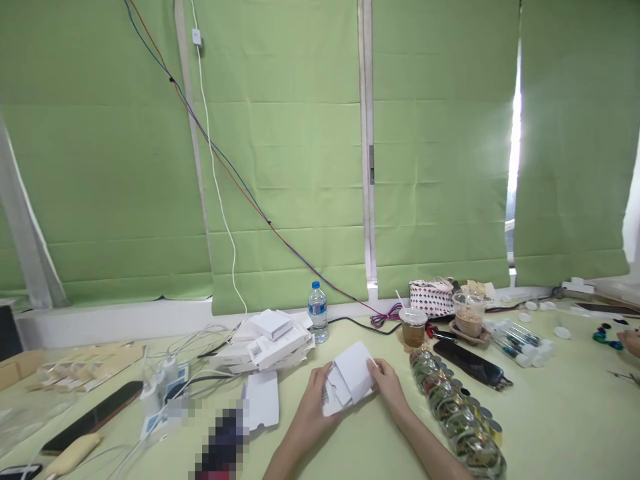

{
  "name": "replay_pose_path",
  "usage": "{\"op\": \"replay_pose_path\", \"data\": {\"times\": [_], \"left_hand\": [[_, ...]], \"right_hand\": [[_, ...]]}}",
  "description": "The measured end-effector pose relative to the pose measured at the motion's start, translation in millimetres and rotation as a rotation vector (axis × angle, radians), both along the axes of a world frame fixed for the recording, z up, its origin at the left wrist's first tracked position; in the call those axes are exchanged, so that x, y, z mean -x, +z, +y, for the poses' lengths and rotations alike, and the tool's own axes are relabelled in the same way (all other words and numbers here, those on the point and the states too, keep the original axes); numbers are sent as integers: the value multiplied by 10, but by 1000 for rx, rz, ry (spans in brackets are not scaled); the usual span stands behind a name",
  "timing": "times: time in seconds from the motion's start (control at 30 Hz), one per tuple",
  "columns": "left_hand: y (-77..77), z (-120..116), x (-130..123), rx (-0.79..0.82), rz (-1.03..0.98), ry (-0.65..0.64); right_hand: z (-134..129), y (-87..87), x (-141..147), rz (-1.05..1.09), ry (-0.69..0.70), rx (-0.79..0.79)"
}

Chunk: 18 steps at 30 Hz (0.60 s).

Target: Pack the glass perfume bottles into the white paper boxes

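A small white box [356, 372] with an open flap is held between my two hands above the pale green table, near its front middle. My left hand [316, 403] grips the box's left side, where some barcode print shows. The fingers of my right hand [387, 381] are closed on its right edge. A flat white box piece [263, 400] lies on the table to the left of my left hand. Behind it, a heap of white boxes [274, 339] is piled up, some tilted over others.
A water bottle [318, 313] stands behind my hands. Right of my right arm are a row of clear jars [453, 413], a phone [470, 363] and two drink cups. To the left lie a power strip [173, 383] with cables and another phone [93, 417].
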<state>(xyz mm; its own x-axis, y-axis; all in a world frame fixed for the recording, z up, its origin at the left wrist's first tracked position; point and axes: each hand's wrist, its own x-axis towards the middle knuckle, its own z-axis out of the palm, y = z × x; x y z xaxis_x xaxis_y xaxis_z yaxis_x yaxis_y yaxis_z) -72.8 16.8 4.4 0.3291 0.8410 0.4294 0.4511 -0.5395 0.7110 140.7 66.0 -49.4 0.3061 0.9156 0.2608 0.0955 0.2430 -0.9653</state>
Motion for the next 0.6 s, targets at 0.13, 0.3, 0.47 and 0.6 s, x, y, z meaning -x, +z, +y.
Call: {"op": "replay_pose_path", "data": {"times": [0.13,0.3,0.47,0.6], "left_hand": [[-44,21,-18,-14,-29,22],[-19,138,80,-47,-285,299],[61,171,122,-137,-394,436],[18,165,80,-97,-428,440]], "right_hand": [[-23,13,31,70,30,-1],[-52,-41,-23,103,-127,41],[-103,-50,-5,11,-321,56],[-237,55,105,-144,-316,-56]]}}
